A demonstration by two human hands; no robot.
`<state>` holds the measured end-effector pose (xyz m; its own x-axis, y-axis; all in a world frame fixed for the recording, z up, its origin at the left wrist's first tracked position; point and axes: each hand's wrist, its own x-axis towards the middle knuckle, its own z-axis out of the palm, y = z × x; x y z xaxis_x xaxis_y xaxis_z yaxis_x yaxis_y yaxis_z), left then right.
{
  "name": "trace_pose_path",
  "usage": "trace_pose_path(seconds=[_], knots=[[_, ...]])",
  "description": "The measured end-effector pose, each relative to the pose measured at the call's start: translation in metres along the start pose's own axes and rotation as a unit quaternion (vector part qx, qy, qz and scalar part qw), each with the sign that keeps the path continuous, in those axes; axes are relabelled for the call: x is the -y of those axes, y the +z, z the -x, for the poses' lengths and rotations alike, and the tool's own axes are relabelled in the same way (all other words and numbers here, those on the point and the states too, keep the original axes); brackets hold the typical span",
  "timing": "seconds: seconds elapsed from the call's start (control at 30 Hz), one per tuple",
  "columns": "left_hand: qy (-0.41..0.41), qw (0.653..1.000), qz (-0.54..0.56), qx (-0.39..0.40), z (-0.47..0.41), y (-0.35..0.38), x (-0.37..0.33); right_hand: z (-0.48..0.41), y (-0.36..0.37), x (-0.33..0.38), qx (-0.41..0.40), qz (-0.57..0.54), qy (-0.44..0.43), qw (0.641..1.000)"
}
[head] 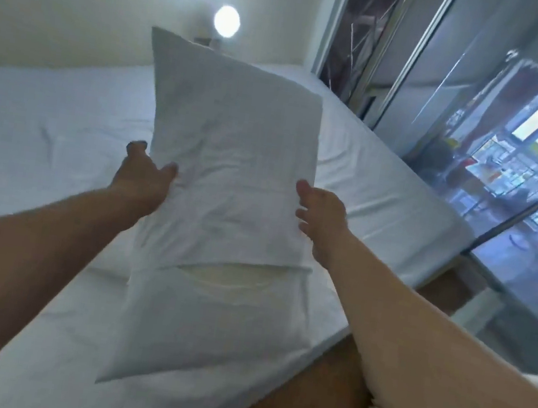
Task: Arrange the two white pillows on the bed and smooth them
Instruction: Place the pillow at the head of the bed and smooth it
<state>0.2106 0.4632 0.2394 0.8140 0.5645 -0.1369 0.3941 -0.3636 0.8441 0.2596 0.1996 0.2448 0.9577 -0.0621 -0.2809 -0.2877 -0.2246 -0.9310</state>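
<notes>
Now both hands, left [147, 176] and right [323, 216], pinch the pillow [227, 170] by its long sides, above the bed [45, 137]. It looks light and soft; holding mid-sides should stop sagging.

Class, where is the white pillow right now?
In the head view, the white pillow is centre frame, held above the bed between the left hand and right hand.

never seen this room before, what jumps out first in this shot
A white pillow held up in mid-frame over the bed, gripped at its sides by the left hand and right hand. Behind it a round lamp glows on the far wall, and glass panels run along the bed's right side.
</notes>
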Motion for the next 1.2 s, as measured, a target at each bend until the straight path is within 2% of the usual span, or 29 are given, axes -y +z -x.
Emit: trace_pose_path(seconds=[0.13,0.27,0.43,0.6,0.77,0.9,1.0,1.1,1.2], knots=[[-0.024,0.998,-0.060,0.008,-0.050,-0.027,0.006,-0.046,0.049,-0.001,0.096,0.064,0.018,0.993],[-0.065,0.989,-0.133,0.030,-0.093,-0.013,0.026,-0.101,0.068,-0.026,0.100,0.171,0.019,0.980],[-0.161,0.970,-0.174,0.056,-0.129,0.010,0.047,-0.157,0.058,-0.051,0.067,0.306,0.020,0.949],[-0.213,0.957,-0.174,0.090,-0.143,0.027,0.079,-0.211,0.070,-0.058,0.109,0.313,0.065,0.941],[-0.231,0.960,-0.110,0.110,-0.168,0.036,0.122,-0.256,0.126,-0.069,0.129,0.277,0.110,0.946],[-0.241,0.963,0.069,0.098,-0.199,0.060,0.159,-0.296,0.160,-0.084,0.124,0.214,0.146,0.958],[-0.211,0.965,0.131,0.083,-0.216,0.088,0.181,-0.312,0.174,-0.105,0.099,0.248,0.117,0.957],[-0.182,0.972,0.150,-0.002,-0.215,0.094,0.190,-0.301,0.189,-0.111,0.029,0.288,0.072,0.955],[-0.177,0.970,0.149,-0.071,-0.219,0.063,0.174,-0.271,0.205,-0.082,-0.038,0.255,-0.023,0.966]])
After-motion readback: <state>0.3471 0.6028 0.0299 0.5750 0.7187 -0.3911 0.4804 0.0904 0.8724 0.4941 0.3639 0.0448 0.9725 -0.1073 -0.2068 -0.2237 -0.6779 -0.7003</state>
